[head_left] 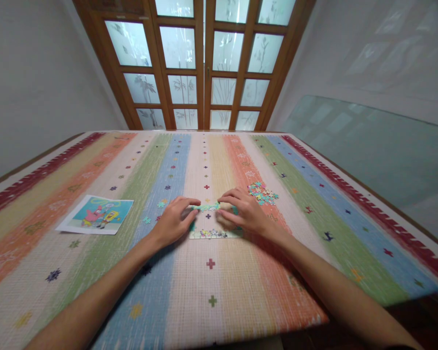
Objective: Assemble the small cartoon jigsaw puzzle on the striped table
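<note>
A partly joined jigsaw puzzle lies in front of me, with a top row [209,207] in pale green and a bottom row [215,234] with small dark and yellow markings. Bare tablecloth shows between the rows. My left hand [175,219] is at the top row's left end, thumb and index finger closed about its edge. At the other end hovers my right hand [245,212], fingers curved and apart, the thumb slightly blurred. The puzzle's sides are partly hidden by my hands. Just beyond my right hand sits a pile of loose jigsaw pieces [263,193].
On the left lies a printed picture [99,214] of a pink and a yellow cartoon figure. Loose pieces [162,203] lie left of my left hand. A striped tablecloth [193,291] covers the table. Wooden glass-paned doors [204,68] stand beyond it, and a glass panel [372,150] at right.
</note>
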Tool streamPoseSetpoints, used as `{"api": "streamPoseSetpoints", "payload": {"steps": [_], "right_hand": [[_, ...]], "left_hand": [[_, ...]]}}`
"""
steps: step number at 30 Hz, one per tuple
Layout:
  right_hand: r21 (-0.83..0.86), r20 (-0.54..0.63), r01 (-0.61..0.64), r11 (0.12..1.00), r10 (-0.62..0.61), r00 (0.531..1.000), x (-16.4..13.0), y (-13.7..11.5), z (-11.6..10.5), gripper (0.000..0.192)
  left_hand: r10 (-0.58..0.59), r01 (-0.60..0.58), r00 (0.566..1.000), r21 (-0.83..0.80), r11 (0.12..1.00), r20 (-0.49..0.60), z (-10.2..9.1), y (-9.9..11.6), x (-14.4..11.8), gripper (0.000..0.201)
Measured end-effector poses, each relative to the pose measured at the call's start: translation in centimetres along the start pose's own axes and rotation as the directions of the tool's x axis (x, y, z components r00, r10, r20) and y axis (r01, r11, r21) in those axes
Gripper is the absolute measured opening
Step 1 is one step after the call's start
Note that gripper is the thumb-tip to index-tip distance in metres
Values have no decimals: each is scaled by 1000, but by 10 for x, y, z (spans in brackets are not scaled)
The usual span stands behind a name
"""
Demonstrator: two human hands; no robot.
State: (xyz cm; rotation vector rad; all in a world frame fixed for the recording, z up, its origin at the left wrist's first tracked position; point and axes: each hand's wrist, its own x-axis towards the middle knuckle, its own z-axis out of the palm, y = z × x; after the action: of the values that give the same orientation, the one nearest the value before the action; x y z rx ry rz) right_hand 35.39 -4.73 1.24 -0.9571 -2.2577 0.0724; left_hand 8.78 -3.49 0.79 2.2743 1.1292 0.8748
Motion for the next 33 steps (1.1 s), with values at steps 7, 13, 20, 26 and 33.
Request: {"api": "streamPoseSetpoints", "payload": {"steps": [7,13,20,26,33], "right_hand": [[-92,146,-124,988,136,980,-6,18,6,14],[-130,182,-135,982,157,971,-5,19,10,13],[-137,176,-131,982,154,972,-5,19,10,15],[-99,164,-83,992,99,981,-5,17,7,17],[-69,195,-13,998,26,980,-4,17,10,21]], "left_hand": [[103,-121,988,160,980,114,1,-17,-4,26],[154,-183,973,168,969,171,4,-17,-5,24],[171,-201,969,165,966,181,4,-17,-5,22],[183,-211,969,177,961,165,0,-19,-5,23],[213,-245,963,215,945,164,3,-22,-5,22]]}}
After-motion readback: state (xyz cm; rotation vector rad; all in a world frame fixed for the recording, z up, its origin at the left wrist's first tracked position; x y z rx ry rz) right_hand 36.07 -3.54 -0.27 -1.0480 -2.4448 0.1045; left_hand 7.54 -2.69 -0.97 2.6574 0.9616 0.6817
